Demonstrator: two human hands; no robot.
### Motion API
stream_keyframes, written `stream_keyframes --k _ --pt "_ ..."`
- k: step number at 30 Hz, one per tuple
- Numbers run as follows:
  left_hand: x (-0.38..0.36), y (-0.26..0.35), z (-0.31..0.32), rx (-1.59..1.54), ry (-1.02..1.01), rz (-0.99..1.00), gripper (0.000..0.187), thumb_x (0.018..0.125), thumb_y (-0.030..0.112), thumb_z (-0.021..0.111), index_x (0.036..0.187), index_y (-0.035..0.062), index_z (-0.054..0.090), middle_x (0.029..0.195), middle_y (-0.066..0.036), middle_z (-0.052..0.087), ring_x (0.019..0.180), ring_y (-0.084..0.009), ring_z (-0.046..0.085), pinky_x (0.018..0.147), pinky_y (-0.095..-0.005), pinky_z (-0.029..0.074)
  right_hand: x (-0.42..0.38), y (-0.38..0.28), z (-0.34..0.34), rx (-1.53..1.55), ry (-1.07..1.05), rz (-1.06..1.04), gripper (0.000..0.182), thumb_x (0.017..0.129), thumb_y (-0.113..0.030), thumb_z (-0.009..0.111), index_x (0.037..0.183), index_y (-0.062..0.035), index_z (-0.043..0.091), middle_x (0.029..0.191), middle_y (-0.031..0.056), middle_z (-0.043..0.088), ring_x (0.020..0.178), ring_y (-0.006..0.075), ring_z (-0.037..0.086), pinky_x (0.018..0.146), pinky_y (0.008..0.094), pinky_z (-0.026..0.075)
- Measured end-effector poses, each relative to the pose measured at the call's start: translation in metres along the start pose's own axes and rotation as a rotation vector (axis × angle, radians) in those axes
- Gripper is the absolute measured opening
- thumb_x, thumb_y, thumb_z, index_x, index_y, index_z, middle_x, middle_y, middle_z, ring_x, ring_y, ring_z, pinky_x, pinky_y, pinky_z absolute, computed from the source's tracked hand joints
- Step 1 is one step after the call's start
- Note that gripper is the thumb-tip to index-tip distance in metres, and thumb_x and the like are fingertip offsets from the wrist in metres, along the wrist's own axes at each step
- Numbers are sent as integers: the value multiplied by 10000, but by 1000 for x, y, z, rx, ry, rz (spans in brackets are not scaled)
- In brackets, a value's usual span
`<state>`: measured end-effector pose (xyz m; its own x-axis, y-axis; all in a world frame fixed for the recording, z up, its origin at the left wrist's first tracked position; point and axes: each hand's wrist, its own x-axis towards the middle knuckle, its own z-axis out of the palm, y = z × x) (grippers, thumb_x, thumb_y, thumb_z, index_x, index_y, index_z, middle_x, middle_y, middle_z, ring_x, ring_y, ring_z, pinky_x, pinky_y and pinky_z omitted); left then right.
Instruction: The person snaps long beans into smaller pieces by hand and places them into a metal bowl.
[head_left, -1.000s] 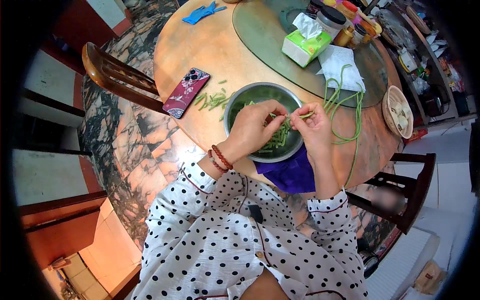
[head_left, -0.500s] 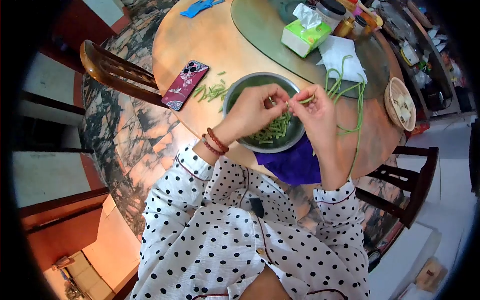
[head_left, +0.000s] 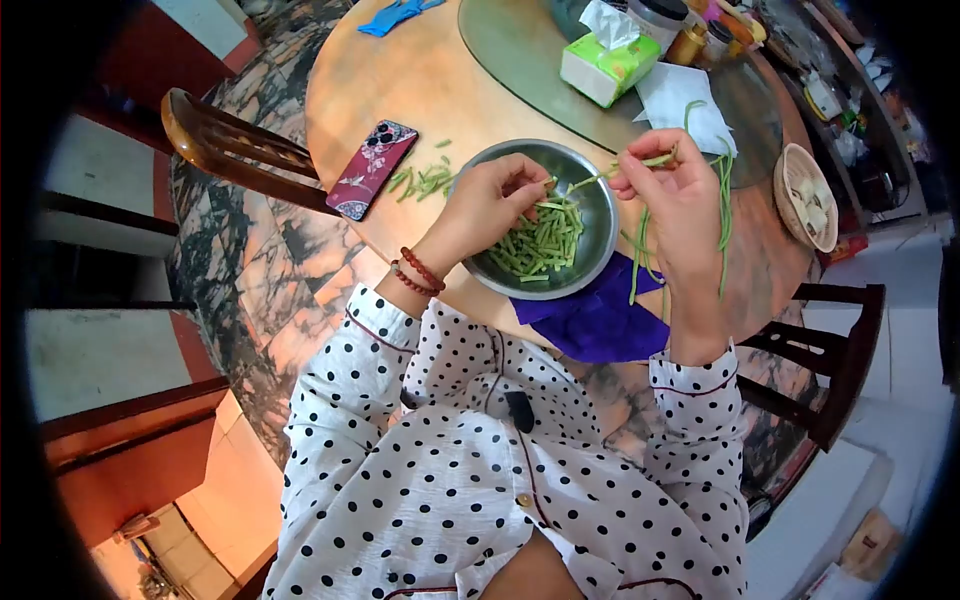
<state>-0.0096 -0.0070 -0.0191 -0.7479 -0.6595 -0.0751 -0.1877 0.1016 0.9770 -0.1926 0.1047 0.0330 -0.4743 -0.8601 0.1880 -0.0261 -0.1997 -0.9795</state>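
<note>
1. In the head view, my left hand (head_left: 497,203) is over the left part of the metal bowl (head_left: 598,235), with its fingers drawn together. A small green bit shows at their tips; I cannot tell whether they grip it.
2. My right hand (head_left: 683,195) is raised beside the bowl's right rim, its fingers clenched on a thin green bean (head_left: 598,179), whose free end points left over the bowl.
3. Cut bean pieces (head_left: 545,240) lie heaped inside the bowl, which is by the near edge of the round counter (head_left: 430,80). A purple cloth (head_left: 600,328) shows below it, hanging past that edge.
4. Loose pieces (head_left: 428,181) lie left of the bowl, between it and a phone (head_left: 372,170) at the counter's left edge.
5. Long green beans (head_left: 725,215) trail around my right hand, their upper part over white paper (head_left: 682,98).
6. A tissue pack (head_left: 608,70) sits on the glass turntable (head_left: 530,75), towards the far side. A basket (head_left: 790,212) of pale items is at the right edge, and a blue glove (head_left: 397,16) lies near the far left edge.
</note>
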Motion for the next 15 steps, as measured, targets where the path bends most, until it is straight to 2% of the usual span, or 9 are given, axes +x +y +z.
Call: stream_keyframes --k 7,8,11,12,15 --pt "2 5 6 -304 -148 -175 231 996 272 583 1107 89 671 796 85 570 679 -1 506 616 -162 417 -7 13 -7 76 -42 110 144 901 -3 649 1021 1 571 922 88 653 763 142 666 668 239 529" --pt "1 7 8 -329 -180 -200 247 986 306 600 1089 97 683 764 108 524 675 5 471 605 -157 391 -6 16 -8 74 -43 107 146 902 -4 647 1025 1 570 926 92 656 769 142 666 672 242 530" --pt "0 7 11 -348 -271 -232 251 958 301 640 1044 72 695 763 79 539 647 -11 454 550 -172 355 -5 22 -8 102 -45 102 153 904 -12 646 1034 1 568 936 103 662 782 147 668 684 247 533" --pt "0 7 13 -313 -289 -203 230 943 297 658 986 77 712 745 89 538 642 -6 447 541 -173 331 -5 23 -8 117 -44 102 155 904 -15 646 1037 1 568 938 105 663 785 149 669 688 248 534" --pt "-2 10 16 -275 -272 -207 202 930 270 671 959 75 715 745 87 557 640 -5 456 544 -175 342 -4 25 -9 136 -41 95 152 902 -14 646 1035 -3 572 947 107 666 790 155 670 699 250 534"
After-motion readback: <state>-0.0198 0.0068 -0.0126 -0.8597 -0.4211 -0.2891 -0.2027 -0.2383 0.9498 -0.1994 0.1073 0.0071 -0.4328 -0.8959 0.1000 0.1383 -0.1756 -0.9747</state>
